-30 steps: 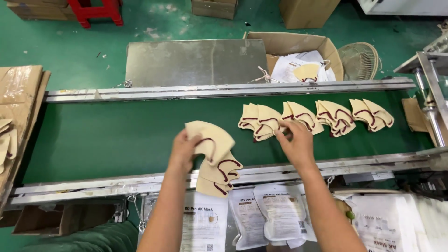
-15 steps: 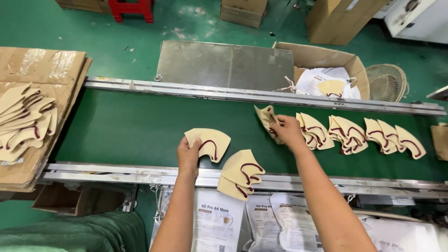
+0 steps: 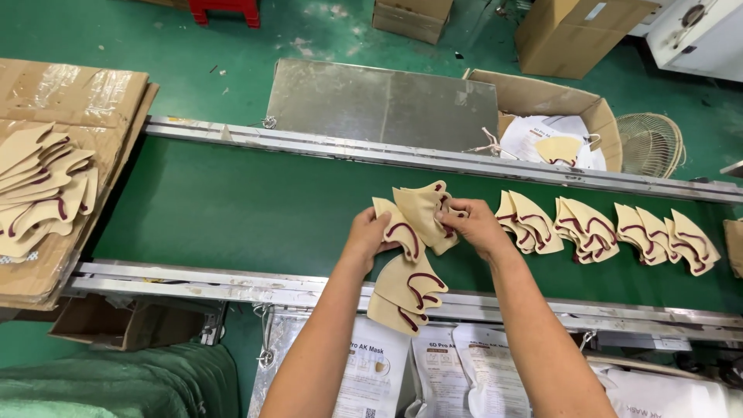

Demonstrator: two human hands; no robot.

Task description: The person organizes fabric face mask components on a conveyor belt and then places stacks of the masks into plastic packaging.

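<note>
both forearms are bare to the elbow, no sleeves, gloves, rings or watch visible.

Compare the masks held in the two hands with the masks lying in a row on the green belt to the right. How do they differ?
The held masks are lifted above the conveyor belt, gripped between the left hand and the right hand; the row masks lie flat and untouched. The held masks bunch and fan out at angles; the row masks sit in small overlapping groups, side by side. Both are beige folded masks with dark red trim.
</note>
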